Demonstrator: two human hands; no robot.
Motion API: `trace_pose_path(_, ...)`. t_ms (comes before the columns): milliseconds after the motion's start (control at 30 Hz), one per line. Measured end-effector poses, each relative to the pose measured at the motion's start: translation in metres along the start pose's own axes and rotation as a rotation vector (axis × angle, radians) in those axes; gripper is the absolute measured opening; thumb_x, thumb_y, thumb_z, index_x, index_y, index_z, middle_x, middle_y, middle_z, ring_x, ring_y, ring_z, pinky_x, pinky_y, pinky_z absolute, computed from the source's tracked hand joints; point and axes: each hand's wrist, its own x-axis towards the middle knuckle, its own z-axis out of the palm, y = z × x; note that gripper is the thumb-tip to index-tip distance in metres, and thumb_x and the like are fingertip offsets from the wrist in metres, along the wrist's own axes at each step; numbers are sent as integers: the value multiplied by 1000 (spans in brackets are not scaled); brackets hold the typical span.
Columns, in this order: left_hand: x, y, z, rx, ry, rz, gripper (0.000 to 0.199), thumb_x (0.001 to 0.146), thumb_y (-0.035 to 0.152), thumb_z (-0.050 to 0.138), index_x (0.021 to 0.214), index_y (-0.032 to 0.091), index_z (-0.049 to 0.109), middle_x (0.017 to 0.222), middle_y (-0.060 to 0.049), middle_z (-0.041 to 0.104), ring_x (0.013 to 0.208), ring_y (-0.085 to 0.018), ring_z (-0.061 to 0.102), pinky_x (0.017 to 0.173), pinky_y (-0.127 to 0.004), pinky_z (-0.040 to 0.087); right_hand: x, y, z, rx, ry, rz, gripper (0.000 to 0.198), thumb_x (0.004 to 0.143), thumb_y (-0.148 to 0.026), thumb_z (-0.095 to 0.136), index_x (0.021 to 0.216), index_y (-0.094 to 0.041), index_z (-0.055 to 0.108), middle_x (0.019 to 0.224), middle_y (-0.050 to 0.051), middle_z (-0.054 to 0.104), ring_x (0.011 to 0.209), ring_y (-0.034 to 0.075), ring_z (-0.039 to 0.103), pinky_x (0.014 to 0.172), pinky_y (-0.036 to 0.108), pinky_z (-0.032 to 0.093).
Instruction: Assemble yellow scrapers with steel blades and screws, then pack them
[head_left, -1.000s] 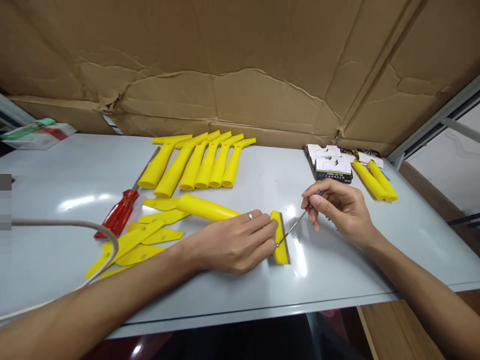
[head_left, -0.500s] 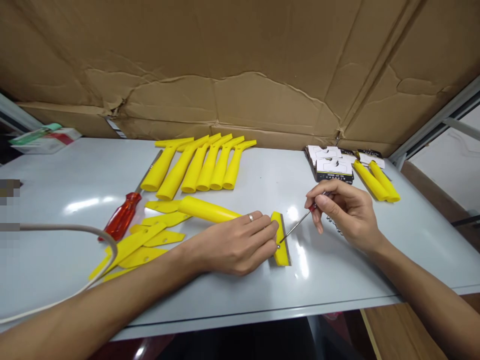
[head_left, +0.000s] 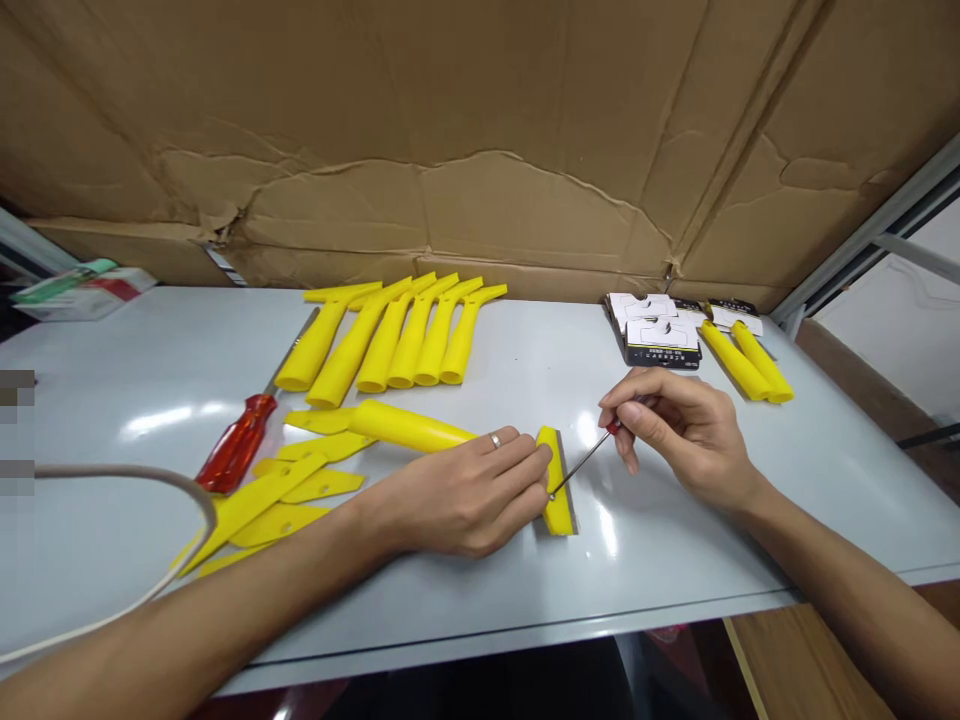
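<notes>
A yellow scraper lies on the table, its wide head edged with a metal blade. My left hand is closed over the scraper where the handle meets the head, pressing it to the table and hiding that part. Close to the left fingertips, a small silver screw stands at the head. The thin shaft of a small red-handled screwdriver slants down to it, the tip apparently touching. My right hand pinches the screwdriver's handle, most of which the fingers hide.
Yellow scraper handles stand in a row at the back; flat yellow pieces lie left, by a large red screwdriver and a cable. Printed cards and two yellow handles sit back right. Cardboard walls the rear.
The screwdriver tip has come down and left onto the screw, my right hand moving with it. Shiny small parts seen beside that hand before are now hidden. The view has shifted slightly.
</notes>
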Motion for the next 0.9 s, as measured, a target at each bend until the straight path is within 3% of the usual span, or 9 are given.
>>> trace_pose_path(233,2,0,-1,143,-45,58,28,104,11,44,84,17,63,95,-12,75,81,-23,66,72,-36,54,-2,-2,2,-93,16,-18,12,101,-22,65,113,-23,68,86,1,70,54,9,62,48,24,54)
trace_pose_path(367,1,0,0,175,-43,73,29,104,10,42,83,17,63,96,-12,75,82,-23,66,73,-36,55,3,-3,8,-187,139,-129,38,86,-21,85,114,-27,60,76,-4,70,59,13,67,48,24,54)
trace_pose_path(433,0,0,1,164,-37,46,29,104,10,43,83,18,61,94,-11,74,84,-23,66,74,-35,54,12,-6,12,-269,135,-233,30,88,-26,83,109,-26,61,78,-3,72,62,14,70,54,27,58)
trace_pose_path(500,-1,0,2,135,-21,11,27,104,11,43,84,18,60,95,-11,74,86,-23,66,76,-36,54,23,-12,17,-339,81,-305,12,100,-29,69,111,-24,66,91,2,76,71,15,73,67,31,63)
trace_pose_path(633,-2,-1,4,175,-18,-30,23,105,16,47,86,17,60,96,-12,74,88,-24,66,78,-37,54,45,-19,22,-228,33,-182,22,107,-29,54,121,-25,71,116,6,77,96,19,76,88,38,64)
trace_pose_path(733,-2,-2,6,248,-30,-61,24,108,20,45,88,17,60,99,-11,74,85,-22,65,76,-36,54,53,-7,19,-39,125,-105,19,98,-32,72,116,-29,73,100,3,77,90,21,76,79,40,64)
trace_pose_path(833,-1,-3,7,296,4,-44,19,106,16,48,90,16,59,97,-10,74,79,-21,64,70,-34,52,53,12,14,4,268,-238,30,82,-26,89,108,-30,74,73,-4,65,62,15,63,60,31,58)
trace_pose_path(900,0,-3,7,314,16,-43,17,105,15,50,90,16,58,94,-9,74,75,-20,62,68,-33,51,51,18,14,-59,312,-315,19,83,-31,88,98,-28,76,69,-4,59,54,12,51,51,29,50)
